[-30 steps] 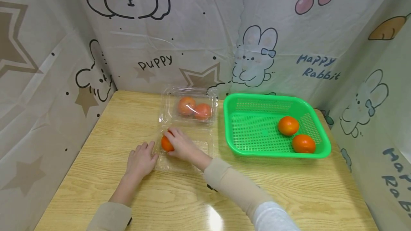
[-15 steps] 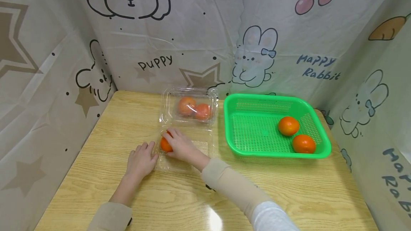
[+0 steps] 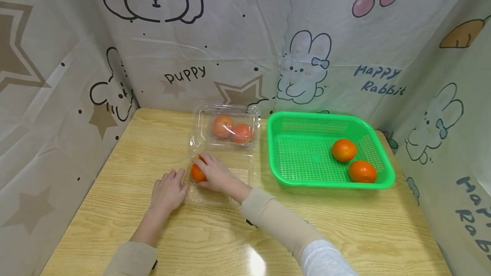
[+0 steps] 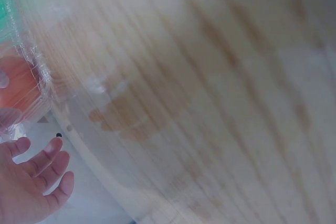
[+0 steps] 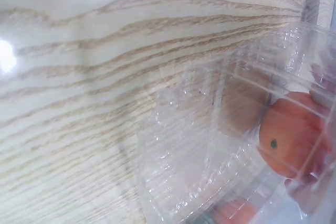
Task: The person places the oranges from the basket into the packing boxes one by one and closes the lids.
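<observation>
Since the orange (image 3: pixel 197 172) lies at nine o'clock from the right hand (image 3: pixel 218 173), whose fingers are clamped round it inside the tray (image 3: pixel 245 176), that hand is nearer; the left hand (image 3: pixel 168 188) sits at the orange's eight o'clock, fingers relaxed.

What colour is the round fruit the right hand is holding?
The round fruit in the right hand is bright orange; it shows best in the head view.

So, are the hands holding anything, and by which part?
The right hand grips an orange fruit by its far and near sides. The left hand shows no grip on anything.
</observation>
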Motion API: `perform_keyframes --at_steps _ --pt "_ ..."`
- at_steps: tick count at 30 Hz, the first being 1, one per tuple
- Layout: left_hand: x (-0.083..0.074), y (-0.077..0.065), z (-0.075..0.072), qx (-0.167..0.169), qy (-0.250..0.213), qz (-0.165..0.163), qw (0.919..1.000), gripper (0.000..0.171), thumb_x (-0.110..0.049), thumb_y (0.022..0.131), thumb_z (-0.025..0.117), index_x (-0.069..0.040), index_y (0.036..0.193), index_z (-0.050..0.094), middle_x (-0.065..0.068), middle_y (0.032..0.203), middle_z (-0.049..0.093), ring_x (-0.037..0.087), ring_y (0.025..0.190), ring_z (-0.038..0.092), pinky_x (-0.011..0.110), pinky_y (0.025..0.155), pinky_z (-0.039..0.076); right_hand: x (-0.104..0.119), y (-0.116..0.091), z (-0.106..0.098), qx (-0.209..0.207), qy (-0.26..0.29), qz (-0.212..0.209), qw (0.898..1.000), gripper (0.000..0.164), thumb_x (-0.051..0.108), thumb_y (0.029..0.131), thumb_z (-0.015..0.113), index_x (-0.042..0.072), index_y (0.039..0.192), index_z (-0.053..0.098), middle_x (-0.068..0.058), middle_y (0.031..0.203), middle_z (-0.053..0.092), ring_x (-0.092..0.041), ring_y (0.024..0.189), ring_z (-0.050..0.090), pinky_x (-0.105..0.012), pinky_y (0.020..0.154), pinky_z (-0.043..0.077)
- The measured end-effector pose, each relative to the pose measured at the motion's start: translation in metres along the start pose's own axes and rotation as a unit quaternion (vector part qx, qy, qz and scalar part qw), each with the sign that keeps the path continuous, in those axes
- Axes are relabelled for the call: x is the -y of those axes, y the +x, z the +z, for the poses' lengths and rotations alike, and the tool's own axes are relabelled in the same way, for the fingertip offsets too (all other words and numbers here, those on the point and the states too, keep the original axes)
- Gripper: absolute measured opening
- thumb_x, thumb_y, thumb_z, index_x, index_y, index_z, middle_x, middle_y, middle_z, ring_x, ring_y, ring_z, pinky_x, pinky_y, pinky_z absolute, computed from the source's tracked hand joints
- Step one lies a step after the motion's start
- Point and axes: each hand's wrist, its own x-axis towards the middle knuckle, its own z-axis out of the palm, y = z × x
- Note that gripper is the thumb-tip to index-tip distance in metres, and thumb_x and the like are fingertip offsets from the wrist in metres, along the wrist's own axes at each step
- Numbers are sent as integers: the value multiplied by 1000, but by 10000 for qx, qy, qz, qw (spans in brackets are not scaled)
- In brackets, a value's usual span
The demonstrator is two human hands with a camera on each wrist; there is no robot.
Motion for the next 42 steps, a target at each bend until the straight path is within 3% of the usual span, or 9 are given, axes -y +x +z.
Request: perform_keyframes --at_steps 12,25,36,42 --pt "1 0 -1 -20 41 17 10000 45 -28 87 52 -1 123 46 22 106 53 39 94 51 54 73 41 -4 -3 -2 35 152 -140 9998 74 36 81 67 14 142 31 -12 143 31 -25 133 28 -36 107 26" --pt "0 0 0 -91 12 30 10000 44 -28 87 52 -2 121 46 21 104 53 39 93 52 52 72 41 -11 -8 -13 -175 219 -276 9992 69 35 81 67 15 139 36 -12 140 34 -27 128 35 -38 106 28" --pt "1 0 0 -16 -19 14 10000 45 -28 87 52 -3 123 45 21 106 53 39 94 51 52 73 40 -18 -23 -28 -427 -293 -352 9980 60 43 86 58 16 137 41 -12 141 36 -28 131 32 -43 108 24" --pt "1 0 1 -1 -42 5 10000 46 -29 87 51 -3 124 45 21 107 53 38 95 51 52 75 40 -26 -32 -41 -661 -476 -280 9963 54 43 87 55 15 133 45 -9 136 42 -25 127 37 -44 106 27"
